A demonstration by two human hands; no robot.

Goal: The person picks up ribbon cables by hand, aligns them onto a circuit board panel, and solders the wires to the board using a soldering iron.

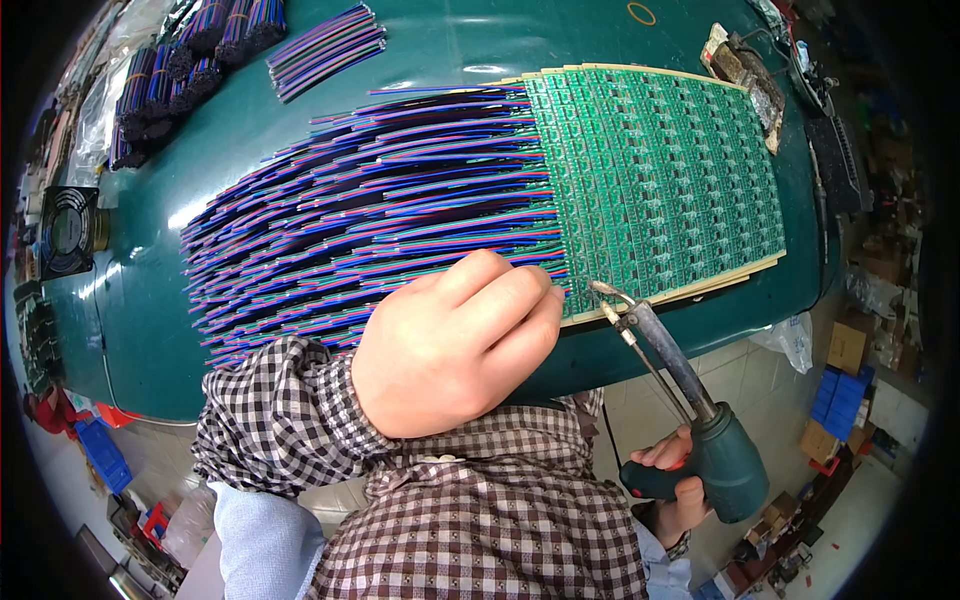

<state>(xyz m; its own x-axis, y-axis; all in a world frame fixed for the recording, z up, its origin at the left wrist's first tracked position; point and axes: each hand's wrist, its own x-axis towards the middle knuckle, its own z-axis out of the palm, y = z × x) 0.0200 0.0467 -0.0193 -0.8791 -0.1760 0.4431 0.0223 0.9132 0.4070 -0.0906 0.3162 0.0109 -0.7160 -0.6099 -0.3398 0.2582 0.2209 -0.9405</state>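
A broad panel of green circuit boards (660, 170) lies on the table, with rows of multicoloured ribbon wires (360, 215) running left from its left edge. Over the nearest wires, my left hand (455, 345) is closed, its fingertips pinching wire ends beside the board's lower left corner. The exact grip is partly hidden by the fingers. My right hand (685, 508) wraps round the handle of a dark green soldering gun (735, 465). The gun's tip and thin solder feed tube point up and left, close to the board's near edge by my left fingertips.
Bundled wires (165, 80) are heaped at the far left, beside a loose wire stack (328, 50). A small black fan (70, 230) stands at the left edge. At the far right sits a soiled metal holder (748, 80). The green table (150, 330) curves toward me.
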